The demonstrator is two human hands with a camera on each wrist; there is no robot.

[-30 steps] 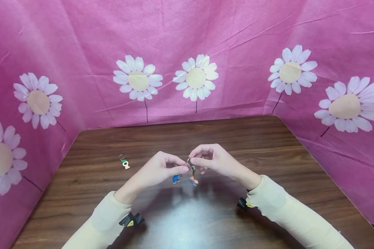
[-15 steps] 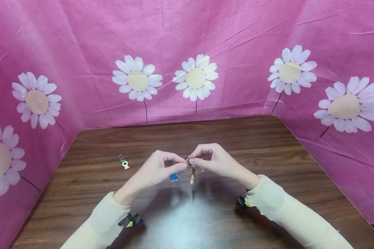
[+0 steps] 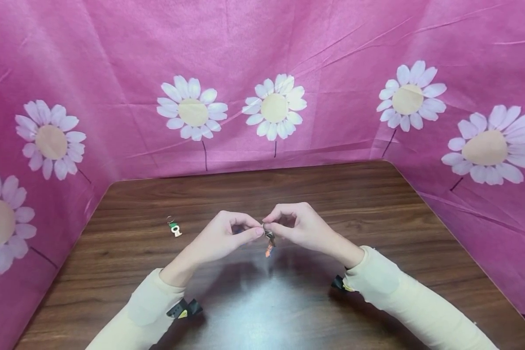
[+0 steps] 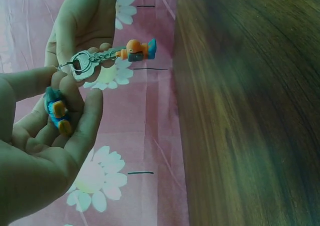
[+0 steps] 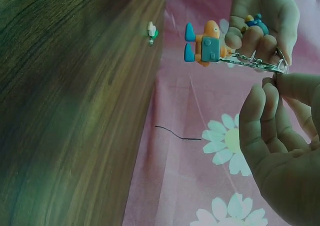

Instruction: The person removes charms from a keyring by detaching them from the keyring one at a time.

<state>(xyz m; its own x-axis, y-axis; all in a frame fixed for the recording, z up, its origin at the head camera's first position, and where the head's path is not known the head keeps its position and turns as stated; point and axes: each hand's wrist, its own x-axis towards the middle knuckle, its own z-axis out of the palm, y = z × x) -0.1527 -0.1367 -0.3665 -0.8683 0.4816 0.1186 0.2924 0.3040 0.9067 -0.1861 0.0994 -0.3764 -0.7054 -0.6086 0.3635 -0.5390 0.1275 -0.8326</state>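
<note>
Above the table's middle, my left hand and right hand meet at their fingertips over metal rings. Between thumb and forefinger the left hand pinches a ring; a blue figure keychain with yellow feet lies against its curled fingers, mostly out of sight in the head view. My right hand pinches the key ring beside it. From there hang a silver key and, on a chain, an orange figure keychain with blue feet. Fingers partly cover the rings, so how they are linked cannot be made out.
A green and white keychain with its ring lies on the brown wooden table, left of the hands. Pink cloth printed with daisies stands along the table's back and sides. Dark wrist cameras sit under both sleeves.
The fingertips have drawn slightly closer together over the rings. The blue figure, visible below the left hand before, is now hidden in the head view. The orange figure has turned on its chain.
</note>
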